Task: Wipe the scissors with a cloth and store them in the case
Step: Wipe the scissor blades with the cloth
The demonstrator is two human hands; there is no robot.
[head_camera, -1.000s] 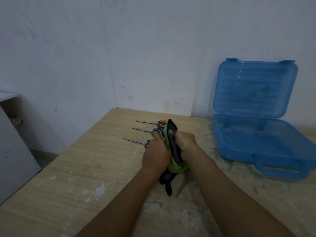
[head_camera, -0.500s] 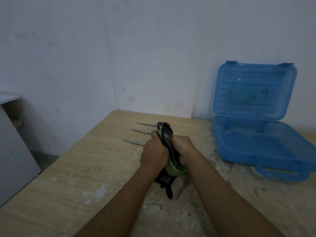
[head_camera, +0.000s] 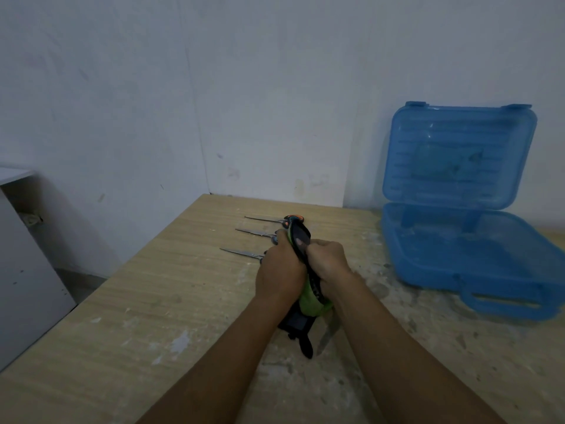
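Over the middle of the table, my left hand (head_camera: 279, 270) and my right hand (head_camera: 328, 261) are pressed together. Between them is a pair of scissors whose dark handle loop (head_camera: 299, 237) sticks up above the fingers. My right hand grips the handle. My left hand is closed around a green and black cloth (head_camera: 308, 302) that wraps the blades and hangs down to the table. The blades are hidden. The blue plastic case (head_camera: 428, 270) stands open at the right, its lid (head_camera: 458, 154) leaning on the wall.
Three more scissors (head_camera: 253, 232) lie side by side just behind my hands, blades pointing left and handles partly hidden. The wooden table (head_camera: 153, 301) has a left edge, and a grey cabinet (head_camera: 24, 270) stands beyond it. A white wall closes the back.
Both hands have stayed clasped and shifted slightly away from me. The scissors handle has tilted a little between them as the cloth rubs it.
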